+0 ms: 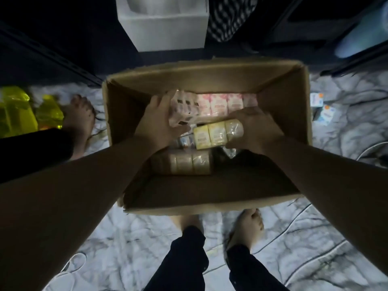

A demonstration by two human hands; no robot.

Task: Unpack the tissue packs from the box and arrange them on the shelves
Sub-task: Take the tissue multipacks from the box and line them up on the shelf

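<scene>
We stand barefoot on the pale marbled floor (147, 238), our feet just at the near edge of the open cardboard box (210, 76). Both our arms reach down into it.

Nearest us in the box lies a tan tissue pack (189, 163), on its side against the near left part of the bottom, touched by neither hand.

Just beyond it, our right hand (254, 131) is curled round the right end of a yellow tissue pack (216, 136), thumb under and fingers over, holding it slightly tilted above the others.

Our left hand (159, 122) lies spread with fingers nearly straight, the palm pressing against the left side of a pink tissue pack (184, 111) in clear wrapping; we cannot tell whether the thumb hooks round it.

Further in, a row of pink packs (226, 102) stands along the far wall of the box.

Left of the box are another person's bare foot (81, 114) and yellow bottles (21, 110). Beyond the box stands a white container (165, 24), with dark shelves (52, 49) at the far left.
</scene>
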